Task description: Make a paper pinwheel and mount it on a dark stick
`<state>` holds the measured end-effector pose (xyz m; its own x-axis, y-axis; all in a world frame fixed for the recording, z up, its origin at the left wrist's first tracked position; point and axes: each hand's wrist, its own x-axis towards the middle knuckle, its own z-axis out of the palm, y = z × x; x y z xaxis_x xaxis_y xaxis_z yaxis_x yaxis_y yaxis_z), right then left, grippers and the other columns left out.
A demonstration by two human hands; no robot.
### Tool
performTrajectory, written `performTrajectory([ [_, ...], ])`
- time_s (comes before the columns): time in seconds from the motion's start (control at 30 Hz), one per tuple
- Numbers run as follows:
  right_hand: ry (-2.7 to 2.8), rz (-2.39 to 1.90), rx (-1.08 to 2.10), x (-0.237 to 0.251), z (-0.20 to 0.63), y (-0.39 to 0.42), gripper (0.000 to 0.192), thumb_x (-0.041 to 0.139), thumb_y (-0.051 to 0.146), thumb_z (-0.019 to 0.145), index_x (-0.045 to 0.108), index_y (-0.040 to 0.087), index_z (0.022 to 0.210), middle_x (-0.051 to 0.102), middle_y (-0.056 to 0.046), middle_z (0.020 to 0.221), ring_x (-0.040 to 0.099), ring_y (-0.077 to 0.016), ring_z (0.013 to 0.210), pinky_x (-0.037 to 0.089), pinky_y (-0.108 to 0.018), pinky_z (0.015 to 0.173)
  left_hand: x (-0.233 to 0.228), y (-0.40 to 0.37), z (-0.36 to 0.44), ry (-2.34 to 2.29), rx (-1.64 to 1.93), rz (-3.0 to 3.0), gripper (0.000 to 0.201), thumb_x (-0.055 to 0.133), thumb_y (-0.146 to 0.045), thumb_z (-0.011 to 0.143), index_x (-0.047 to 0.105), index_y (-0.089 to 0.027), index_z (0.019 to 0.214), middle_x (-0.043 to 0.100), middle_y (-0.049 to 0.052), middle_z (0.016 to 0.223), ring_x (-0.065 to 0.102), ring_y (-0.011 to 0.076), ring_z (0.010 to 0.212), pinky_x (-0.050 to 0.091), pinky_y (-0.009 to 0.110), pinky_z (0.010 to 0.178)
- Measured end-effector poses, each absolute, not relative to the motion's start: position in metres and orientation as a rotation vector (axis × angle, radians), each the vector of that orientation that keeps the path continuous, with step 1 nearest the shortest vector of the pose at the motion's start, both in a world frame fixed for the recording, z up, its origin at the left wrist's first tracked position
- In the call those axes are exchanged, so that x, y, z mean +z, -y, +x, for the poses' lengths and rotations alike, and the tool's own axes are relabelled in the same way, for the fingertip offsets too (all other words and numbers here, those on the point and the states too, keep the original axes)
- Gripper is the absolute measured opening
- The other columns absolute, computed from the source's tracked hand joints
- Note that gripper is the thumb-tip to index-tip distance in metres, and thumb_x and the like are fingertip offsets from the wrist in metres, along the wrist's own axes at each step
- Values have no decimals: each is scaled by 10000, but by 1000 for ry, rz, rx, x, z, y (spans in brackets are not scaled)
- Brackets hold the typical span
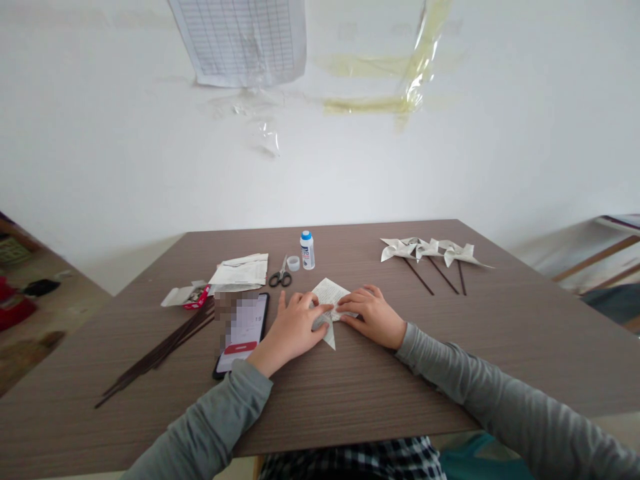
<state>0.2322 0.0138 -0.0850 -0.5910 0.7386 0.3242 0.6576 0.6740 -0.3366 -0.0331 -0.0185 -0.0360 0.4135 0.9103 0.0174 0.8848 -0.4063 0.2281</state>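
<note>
While both hands press down at table centre, the folded printed paper [329, 298] lies flat under them on the brown table [380, 393], w/ one corner pointing toward the wall and one toward the person. Left hand [293, 331]: fingers spread, tips on the paper's left edge. Right hand [371, 316]: fingers close together, flat on the paper's right side; neither is clamped round it. Phone [243, 331] just beside left hand. Bundle of dark sticks [160, 351] further left. Scissors [281, 275], tape roll [293, 263] & glue bottle [307, 250] behind the paper. Three paper pinwheels [430, 251] on sticks lie far right, well apart.
</note>
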Motion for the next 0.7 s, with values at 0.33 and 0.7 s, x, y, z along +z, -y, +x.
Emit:
performTrajectory([
  [0.33, 2443, -1072, 290, -87, 232, -16, 236, 772, 279, 1225, 956, 308, 1370, 949, -97, 1462, 847, -341, 1400, 454, -686, 1421, -35, 20, -33, -1595, 185, 2489, 467, 741, -359, 1172, 893, -383, 1613, 804, 136, 1552, 664, 465, 1518, 296, 939, 1476],
  [0.7, 2415, -1091, 250, -79, 230, -11, 286, 719, 318, 1229, 976, 422, 1297, 964, -73, 1405, 884, -366, 1347, 553, -662, 1365, -32, 23, -31, -1622, 173, 2462, 474, 737, -334, 1178, 883, -375, 1627, 802, 141, 1615, 670, 470, 1571, 317, 919, 1485],
])
